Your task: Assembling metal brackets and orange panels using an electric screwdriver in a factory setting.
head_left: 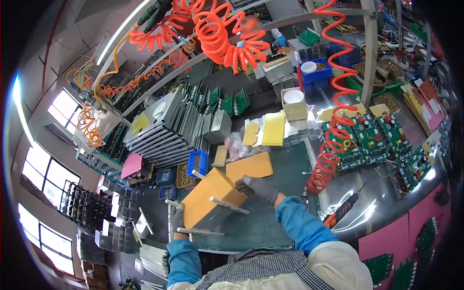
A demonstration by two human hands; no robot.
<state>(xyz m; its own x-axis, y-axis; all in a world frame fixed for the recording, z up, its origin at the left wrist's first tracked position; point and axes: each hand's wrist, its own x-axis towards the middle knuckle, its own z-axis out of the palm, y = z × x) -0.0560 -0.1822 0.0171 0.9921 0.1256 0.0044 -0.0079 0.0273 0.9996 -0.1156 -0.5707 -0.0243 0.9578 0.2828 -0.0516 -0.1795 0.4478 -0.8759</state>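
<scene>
A box-like unit with an orange top face and grey sides lies tilted in front of me, with several white posts sticking out at its corners. My left hand, in a grey glove, is closed on the unit's left edge, partly hidden by the posts. At the unit's upper right corner is my gloved right hand, its fingers curled together; whether anything is between them is hidden. Just behind the unit a flat orange sheet rests on the dark green bench mat.
A powered screwdriver lies on the metal bench at right, under a hanging red coiled hose. Green circuit boards stand beyond it. Stacked metal panels and a blue bin are at back left. Yellow sheets lie behind.
</scene>
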